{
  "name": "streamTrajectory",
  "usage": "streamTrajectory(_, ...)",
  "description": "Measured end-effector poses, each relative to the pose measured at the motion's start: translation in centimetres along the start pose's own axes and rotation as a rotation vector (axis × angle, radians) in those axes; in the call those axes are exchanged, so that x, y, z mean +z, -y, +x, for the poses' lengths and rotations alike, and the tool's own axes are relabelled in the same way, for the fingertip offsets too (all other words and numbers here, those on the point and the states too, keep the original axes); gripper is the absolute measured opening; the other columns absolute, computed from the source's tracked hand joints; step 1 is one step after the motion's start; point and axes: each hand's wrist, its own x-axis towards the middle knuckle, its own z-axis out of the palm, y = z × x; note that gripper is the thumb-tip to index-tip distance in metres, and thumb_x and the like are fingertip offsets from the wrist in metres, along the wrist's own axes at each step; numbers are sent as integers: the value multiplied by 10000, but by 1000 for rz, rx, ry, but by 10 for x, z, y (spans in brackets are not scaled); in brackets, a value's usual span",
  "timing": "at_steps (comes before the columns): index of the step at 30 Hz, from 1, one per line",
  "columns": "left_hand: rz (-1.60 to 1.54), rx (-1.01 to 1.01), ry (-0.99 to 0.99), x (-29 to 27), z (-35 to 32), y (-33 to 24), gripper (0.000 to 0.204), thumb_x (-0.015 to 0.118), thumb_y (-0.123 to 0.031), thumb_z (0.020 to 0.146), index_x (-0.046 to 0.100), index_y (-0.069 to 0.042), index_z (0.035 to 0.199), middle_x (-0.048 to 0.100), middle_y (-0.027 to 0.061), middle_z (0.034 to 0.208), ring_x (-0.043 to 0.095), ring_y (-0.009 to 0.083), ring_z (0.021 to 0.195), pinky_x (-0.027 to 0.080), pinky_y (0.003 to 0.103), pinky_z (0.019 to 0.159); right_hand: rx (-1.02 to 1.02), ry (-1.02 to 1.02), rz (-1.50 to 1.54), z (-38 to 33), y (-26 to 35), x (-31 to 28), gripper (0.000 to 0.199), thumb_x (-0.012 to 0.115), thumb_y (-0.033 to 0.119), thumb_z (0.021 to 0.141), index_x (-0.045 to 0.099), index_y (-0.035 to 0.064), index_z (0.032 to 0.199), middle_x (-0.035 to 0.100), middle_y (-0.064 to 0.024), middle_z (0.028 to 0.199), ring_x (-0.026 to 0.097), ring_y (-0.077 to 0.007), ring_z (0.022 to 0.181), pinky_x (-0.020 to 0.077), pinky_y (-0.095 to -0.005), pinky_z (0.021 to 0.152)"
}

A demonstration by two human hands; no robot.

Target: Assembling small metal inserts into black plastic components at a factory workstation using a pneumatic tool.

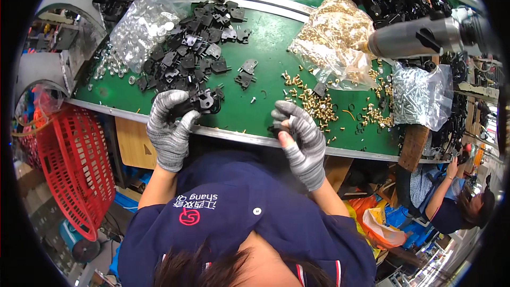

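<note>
My left hand point(169, 126), in a grey knit glove, grips a black plastic bracket part point(201, 102) at the near edge of the green work surface point(265, 48). My right hand point(302, 137), also gloved, pinches a small dark piece point(277, 127) between thumb and fingers close to the metal edge strip. Loose brass screws point(314, 103) lie scattered just beyond my right hand. A heap of black plastic parts point(196, 48) sits beyond my left hand.
A clear bag of brass screws point(334, 37), a bag of silver screws point(419, 95) and a bag of clear washers point(143, 24) lie on the surface. A hanging power screwdriver point(419, 37) is at right. A red basket point(74, 170) stands at left. Another person point(457, 202) works lower right.
</note>
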Motion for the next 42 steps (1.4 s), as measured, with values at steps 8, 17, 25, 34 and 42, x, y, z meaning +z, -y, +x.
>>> streamTrajectory(8, 2, 156, 381, 28, -5, -20, 350, 751, -11, 708, 633, -52, 1035, 633, 97, 972, 632, 229, 880, 517, 317, 772, 195, -267, 186, -11, -6, -6, 160, 606, -13, 871, 610, -5, 1030, 638, -150, 1116, 642, -187, 939, 518, -302, 821)
streamTrajectory(17, 30, 221, 672, 79, 2, -8, 350, 739, -60, 733, 637, -34, 1066, 643, 129, 1040, 657, 251, 897, 530, 327, 769, -107, -464, -793, 23, -7, -74, 195, 668, 38, 827, 666, 26, 1021, 643, -98, 858, 609, -188, 700, 496, -308, 646)
streamTrajectory(25, 99, 257, 657, 49, 30, -8, 291, 643, 4, 790, 656, -21, 1080, 664, 132, 1025, 660, 259, 915, 516, 332, 833, -122, -226, -1131, 25, 16, -75, 254, 659, 71, 787, 658, 63, 1041, 613, -119, 893, 619, -283, 767, 506, -368, 677)
streamTrajectory(34, 122, 300, 982, 61, 71, 1, 279, 635, 18, 766, 667, -54, 1034, 652, 115, 1040, 651, 297, 947, 534, 339, 812, -178, 135, -1380, 25, 14, -74, 155, 653, 91, 792, 658, 59, 944, 627, -104, 931, 635, -301, 792, 515, -384, 689)
streamTrajectory(42, 386, 459, 1173, 62, 67, -6, 371, 673, -70, 745, 636, -54, 1114, 583, 142, 1137, 609, 345, 983, 517, 395, 821, -153, 220, -1430, 34, 13, -77, 150, 646, 104, 791, 649, 57, 933, 606, -106, 898, 624, -297, 797, 508, -394, 678)
